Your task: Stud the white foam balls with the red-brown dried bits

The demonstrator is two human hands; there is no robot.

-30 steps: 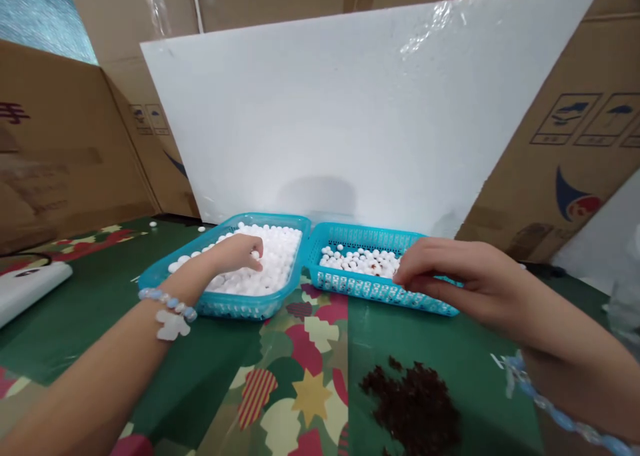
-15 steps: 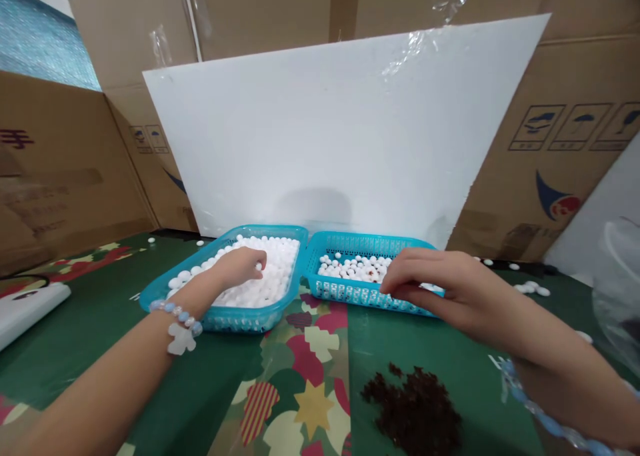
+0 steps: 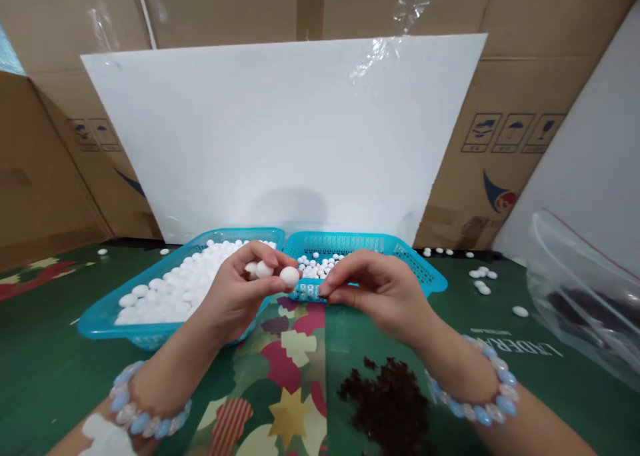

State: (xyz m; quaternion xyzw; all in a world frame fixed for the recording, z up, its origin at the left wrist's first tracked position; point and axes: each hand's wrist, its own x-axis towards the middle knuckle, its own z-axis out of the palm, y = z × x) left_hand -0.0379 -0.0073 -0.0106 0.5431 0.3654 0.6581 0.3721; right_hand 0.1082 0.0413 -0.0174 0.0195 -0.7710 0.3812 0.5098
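Observation:
My left hand (image 3: 245,286) is closed on several white balls, with one white ball (image 3: 289,277) pinched at its fingertips. Just to the right, my right hand (image 3: 373,286) pinches a small dark brown bit (image 3: 324,295); the two hands are apart, their fingertips facing each other. Behind my left hand is a blue basket (image 3: 107,326) full of white balls. A second blue basket (image 3: 425,276) behind my right hand holds smaller white balls. On the green surface below my right hand lies a pile of dark brown crumbs (image 3: 393,406).
A white board (image 3: 285,136) leans on cardboard boxes (image 3: 525,89) at the back. At the right lies a clear plastic bag (image 3: 555,269) with dark contents. Loose white balls (image 3: 483,273) lie near it. Patterned paper (image 3: 287,376) runs down the middle.
My left hand has come up from the full basket with white balls in it. My right hand has moved left towards it, its fingers now pinching a brown bit. The view has shifted right.

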